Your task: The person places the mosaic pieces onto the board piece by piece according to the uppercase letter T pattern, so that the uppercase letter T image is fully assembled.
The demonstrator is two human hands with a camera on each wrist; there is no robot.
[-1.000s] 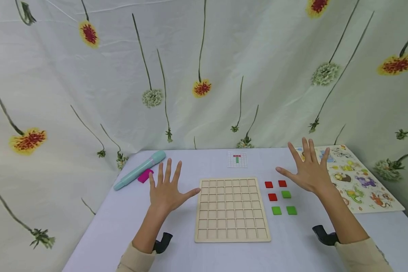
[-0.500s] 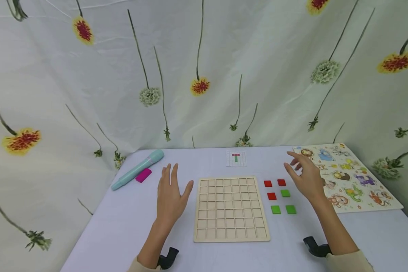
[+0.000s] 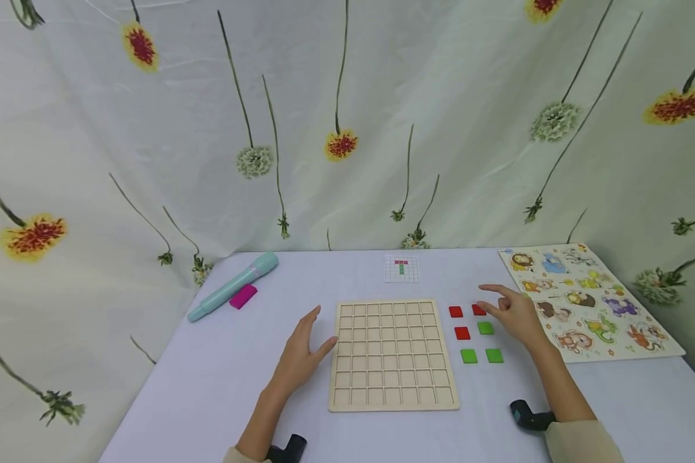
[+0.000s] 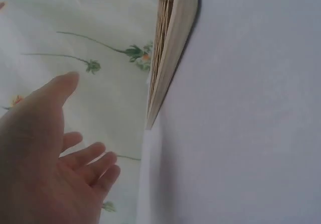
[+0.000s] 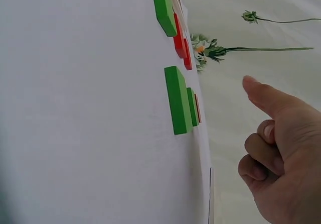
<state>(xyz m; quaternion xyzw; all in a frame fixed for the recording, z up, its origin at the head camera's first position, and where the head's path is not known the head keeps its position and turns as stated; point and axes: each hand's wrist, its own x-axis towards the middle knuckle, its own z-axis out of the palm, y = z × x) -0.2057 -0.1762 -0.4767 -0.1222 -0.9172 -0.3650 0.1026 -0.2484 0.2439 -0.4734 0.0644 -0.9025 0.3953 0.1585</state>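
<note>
A pale wooden board point(image 3: 394, 355) with a grid of square recesses lies on the table in the head view. Just off its left edge hovers my left hand point(image 3: 298, 360), fingers loosely extended and holding nothing. To the board's right lie three red tiles point(image 3: 462, 333) and three green tiles point(image 3: 495, 355). My right hand point(image 3: 515, 315) is over the far right red tile point(image 3: 479, 310), its thumb overlapping that tile in this view. Thumb and index finger stand apart with nothing between them, while the other fingers curl in, as the right wrist view shows.
Behind the board lies a small grid card point(image 3: 401, 269) with a red and green T pattern. A teal marker-shaped tube point(image 3: 233, 287) and a magenta block point(image 3: 243, 296) are at the back left. An animal picture board point(image 3: 593, 302) lies right, under a flowered curtain point(image 3: 347, 77).
Both hands were spread wide and raised. The left has come down beside the wooden board; the right has lowered to the tiles, its spread fingers drawing in to leave thumb and index extended.
</note>
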